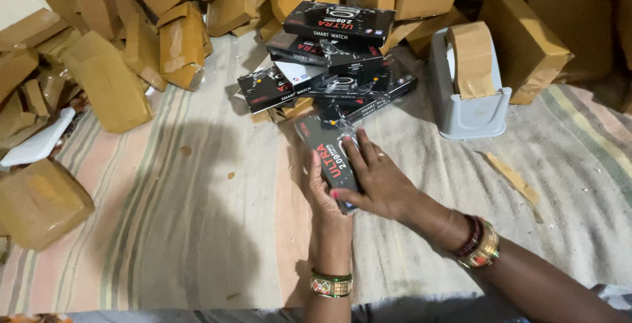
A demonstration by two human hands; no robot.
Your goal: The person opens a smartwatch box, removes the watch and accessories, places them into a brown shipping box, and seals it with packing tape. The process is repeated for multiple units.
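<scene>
1. Both hands are on the black box (pixel 331 161) at frame centre: left hand (pixel 320 194) cups underneath, right hand (pixel 375 181) clamps its side.
2. I'd keep that grip flat and snug, clear of the box pile (pixel 329 59) above.

One head-worn camera looks steeply down, close above the striped cloth (pixel 197 231).

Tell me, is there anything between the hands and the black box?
No. Both hands already grip the black box: the left hand under its near end, the right hand on its right side, fingers lying over the top. Nothing sits between them.
</scene>
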